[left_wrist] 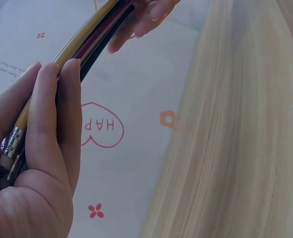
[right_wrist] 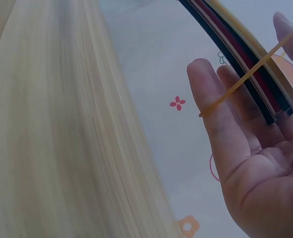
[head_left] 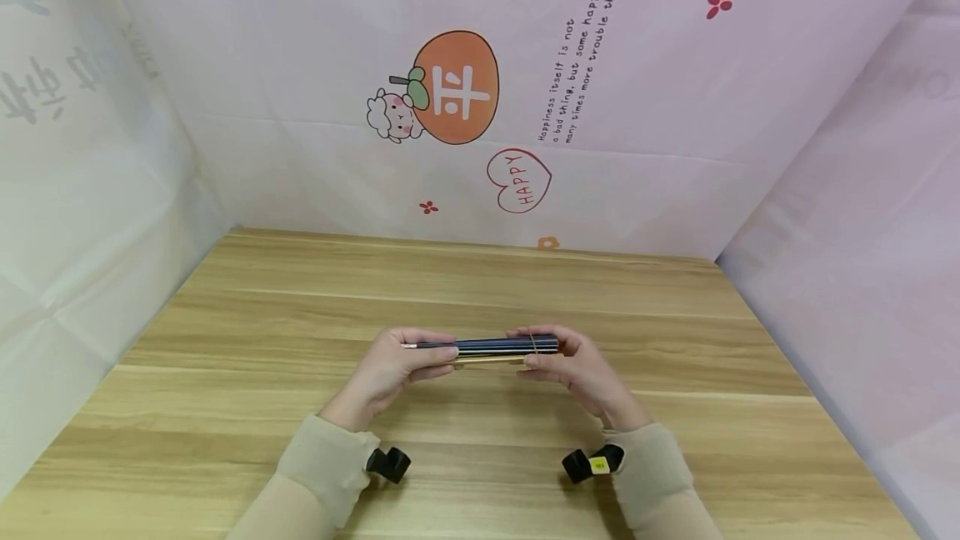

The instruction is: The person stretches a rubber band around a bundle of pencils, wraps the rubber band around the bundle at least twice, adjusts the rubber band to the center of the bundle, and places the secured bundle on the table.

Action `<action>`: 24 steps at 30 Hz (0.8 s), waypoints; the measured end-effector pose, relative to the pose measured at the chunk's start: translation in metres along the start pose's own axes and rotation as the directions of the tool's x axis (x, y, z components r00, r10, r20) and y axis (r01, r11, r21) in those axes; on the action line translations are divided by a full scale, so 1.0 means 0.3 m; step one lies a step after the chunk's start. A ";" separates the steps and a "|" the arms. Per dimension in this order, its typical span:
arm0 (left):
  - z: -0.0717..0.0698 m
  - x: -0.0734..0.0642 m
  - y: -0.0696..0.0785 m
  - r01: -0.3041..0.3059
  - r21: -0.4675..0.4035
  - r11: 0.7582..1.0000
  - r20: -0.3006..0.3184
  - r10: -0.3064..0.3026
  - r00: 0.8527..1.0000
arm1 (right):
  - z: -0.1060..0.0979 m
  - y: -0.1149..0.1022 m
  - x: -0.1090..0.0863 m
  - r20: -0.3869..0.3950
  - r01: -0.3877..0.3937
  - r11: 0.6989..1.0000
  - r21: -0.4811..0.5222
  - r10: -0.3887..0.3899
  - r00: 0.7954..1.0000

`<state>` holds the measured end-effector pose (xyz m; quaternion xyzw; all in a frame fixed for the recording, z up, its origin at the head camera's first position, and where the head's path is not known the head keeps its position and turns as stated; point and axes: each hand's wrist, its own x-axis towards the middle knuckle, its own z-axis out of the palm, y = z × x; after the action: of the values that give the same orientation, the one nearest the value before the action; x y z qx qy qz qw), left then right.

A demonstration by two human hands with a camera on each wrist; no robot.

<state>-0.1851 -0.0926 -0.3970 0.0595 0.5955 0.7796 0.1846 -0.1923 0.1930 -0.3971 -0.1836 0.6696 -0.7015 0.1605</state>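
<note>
pencils (head_left: 491, 347) sit near six o'clock, above the table (head_left: 480, 286); at their nine, the left hand (head_left: 392, 365) clamps fingers on them; at their three, the right hand (head_left: 583, 371) stretches a band (right_wrist: 250, 73), fingers apart.

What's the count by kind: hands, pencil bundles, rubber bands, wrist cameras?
Left hand and right hand: 2
Pencil bundle: 1 (exact number of pencils unclear)
Rubber band: 1
Wrist cameras: 2
Total: 6
</note>
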 end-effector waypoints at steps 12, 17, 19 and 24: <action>0.015 -0.002 0.004 -0.011 -0.017 1.000 -0.007 0.011 1.000 | 0.022 0.012 0.004 0.035 -0.010 1.000 -0.005 0.010 0.999; 0.020 -0.003 0.006 -0.013 -0.032 0.999 -0.003 0.013 1.000 | 0.028 0.026 0.014 0.023 -0.011 1.000 -0.005 0.011 1.000; 0.024 -0.005 0.009 -0.010 -0.035 0.999 0.002 0.010 1.000 | 0.031 0.036 0.019 0.027 0.009 1.000 0.017 -0.009 1.000; 0.038 -0.013 0.015 -0.003 -0.048 0.999 0.026 0.004 1.000 | 0.037 0.064 0.019 0.037 0.099 0.988 0.117 -0.104 0.994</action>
<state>-0.1790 -0.0846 -0.3889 0.0665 0.5740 0.7931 0.1926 -0.1926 0.1795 -0.4157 -0.2228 0.6142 -0.7422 0.1494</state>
